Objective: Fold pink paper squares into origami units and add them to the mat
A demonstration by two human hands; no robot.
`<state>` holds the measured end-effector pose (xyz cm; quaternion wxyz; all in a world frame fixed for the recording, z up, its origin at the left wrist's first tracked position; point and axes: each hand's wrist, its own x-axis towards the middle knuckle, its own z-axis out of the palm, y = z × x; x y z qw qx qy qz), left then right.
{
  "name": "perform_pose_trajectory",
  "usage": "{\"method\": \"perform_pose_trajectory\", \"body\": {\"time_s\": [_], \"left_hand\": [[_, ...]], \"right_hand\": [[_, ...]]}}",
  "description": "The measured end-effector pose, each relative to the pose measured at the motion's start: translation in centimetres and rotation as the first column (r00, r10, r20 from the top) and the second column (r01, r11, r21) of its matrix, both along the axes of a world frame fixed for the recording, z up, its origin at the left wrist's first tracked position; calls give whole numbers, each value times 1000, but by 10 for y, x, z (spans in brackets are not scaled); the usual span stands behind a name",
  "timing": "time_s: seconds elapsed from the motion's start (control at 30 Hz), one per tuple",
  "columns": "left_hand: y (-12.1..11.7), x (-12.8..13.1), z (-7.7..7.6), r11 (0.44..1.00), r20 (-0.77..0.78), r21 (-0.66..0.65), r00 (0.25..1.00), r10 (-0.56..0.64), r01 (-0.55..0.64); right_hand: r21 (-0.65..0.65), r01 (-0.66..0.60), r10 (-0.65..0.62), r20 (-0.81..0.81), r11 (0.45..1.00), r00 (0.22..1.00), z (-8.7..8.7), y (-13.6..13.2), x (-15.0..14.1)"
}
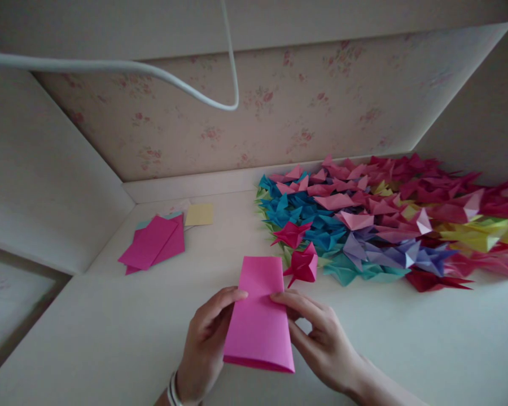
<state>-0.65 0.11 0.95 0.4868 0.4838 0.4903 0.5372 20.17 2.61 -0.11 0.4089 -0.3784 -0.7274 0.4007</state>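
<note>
A pink sheet of origami paper [260,327], folded into a narrow rectangle, is held up above the white table. On its left edge my left hand [209,338] is closed, the thumb on top and the other fingers partly hidden behind. My right hand [317,332] pinches the right edge, thumb and fingers on either side of it. The near end of the paper gapes slightly between its layers. Just beyond the paper lie two dark pink folded paper figures [303,265], close to my right hand.
Many folded paper figures [342,217] in several colours cover the back right. At the left lie loose pink sheets [154,242] and a small yellow square [199,215]. A white cable [173,79] hangs across the top, before the flowered back panel [254,113].
</note>
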Motion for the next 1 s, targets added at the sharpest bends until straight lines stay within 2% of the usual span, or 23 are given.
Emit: {"method": "perform_pose_trajectory", "body": {"time_s": [0.1,0.2,0.33,0.43,0.57,0.73,1.0], "left_hand": [[-2,2,2,988,-179,141,983,-43,69],[-3,3,2,984,-236,156,971,-49,87],[-3,6,1,992,-244,89,968,-61,85],[-2,10,2,997,-229,44,972,-45,56],[0,13,1,999,-176,-14,983,-42,40],[2,14,0,998,-166,-61,986,-18,8],[1,17,-7,992,-108,-104,992,59,-70]], "right_hand": [[-3,3,-3,-16,1000,1000,0,0,2],[0,-2,2,-45,1000,999,2,0,2],[-136,-1,-13,-101,991,995,2,-1,-2],[-279,-17,-42,-204,960,978,0,-4,-5],[-383,3,-106,-248,924,963,-3,-4,-11],[-451,41,-206,-324,892,923,-5,-1,-17],[-475,85,-305,-408,876,861,-4,1,-25]]}}
